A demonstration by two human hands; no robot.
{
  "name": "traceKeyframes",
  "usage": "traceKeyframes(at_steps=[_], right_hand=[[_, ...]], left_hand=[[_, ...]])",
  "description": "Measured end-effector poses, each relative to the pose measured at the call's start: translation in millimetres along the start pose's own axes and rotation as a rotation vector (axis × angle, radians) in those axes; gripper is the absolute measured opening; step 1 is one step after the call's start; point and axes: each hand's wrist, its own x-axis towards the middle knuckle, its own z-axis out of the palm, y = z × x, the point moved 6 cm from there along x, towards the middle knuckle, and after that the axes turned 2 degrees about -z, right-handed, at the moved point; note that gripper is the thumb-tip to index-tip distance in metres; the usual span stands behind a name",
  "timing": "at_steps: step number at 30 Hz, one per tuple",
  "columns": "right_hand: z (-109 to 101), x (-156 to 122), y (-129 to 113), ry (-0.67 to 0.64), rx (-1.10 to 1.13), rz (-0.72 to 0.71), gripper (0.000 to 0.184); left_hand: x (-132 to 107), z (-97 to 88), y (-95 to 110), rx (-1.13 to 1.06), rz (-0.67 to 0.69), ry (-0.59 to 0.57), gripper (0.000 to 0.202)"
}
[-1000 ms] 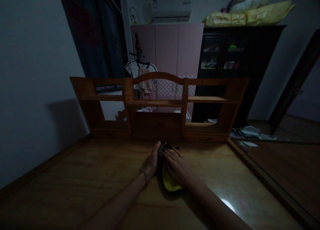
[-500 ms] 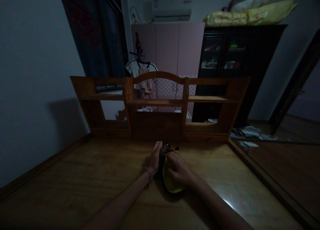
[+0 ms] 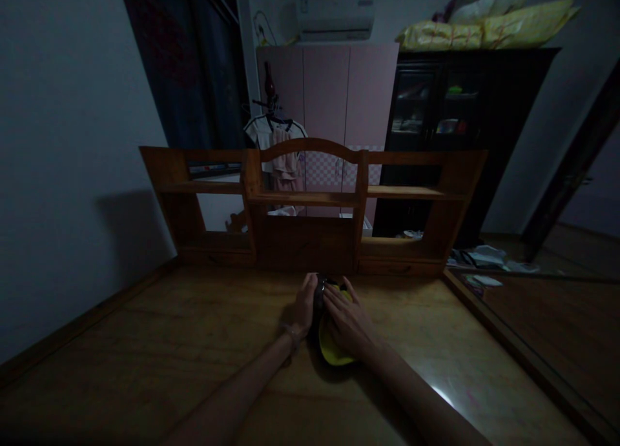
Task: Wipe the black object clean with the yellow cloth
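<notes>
Both my hands rest together on a wooden surface (image 3: 169,343) in a dim room. My left hand (image 3: 304,306) stands on edge with its fingers curved against a small dark object (image 3: 320,287) that I cannot make out. My right hand (image 3: 346,320) lies palm down with fingers stretched over a yellow piece (image 3: 329,350), perhaps cloth, and touches the dark object at its fingertips. A bracelet sits on my left wrist (image 3: 291,334).
A wooden shelf unit (image 3: 310,201) with open compartments stands at the surface's far edge. A white wall (image 3: 72,142) lies to the left. Beyond are hanging clothes (image 3: 281,146), a pink wardrobe (image 3: 339,91), a dark cabinet (image 3: 445,110) and papers on the floor (image 3: 479,259).
My right hand's fingers curled over the yellow piece half a second ago and have flattened out again. Both hands sit slightly farther forward.
</notes>
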Motion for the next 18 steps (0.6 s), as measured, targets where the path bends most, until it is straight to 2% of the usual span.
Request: traceKeyframes(at_steps=[9, 14, 18], right_hand=[[5.2, -2.1, -0.4, -0.003, 0.046, 0.015, 0.054], [4.4, -3.4, -0.5, 0.001, 0.169, 0.037, 0.038], [4.4, -5.6, 5.8, -0.005, 0.333, 0.120, 0.022]], left_hand=[[-10.2, 2.9, 18.3, 0.172, 0.042, -0.026, 0.039], [-15.4, 2.5, 25.4, 0.221, 0.033, -0.031, 0.039], [-22.2, 2.0, 31.2, 0.318, -0.025, -0.073, 0.038]])
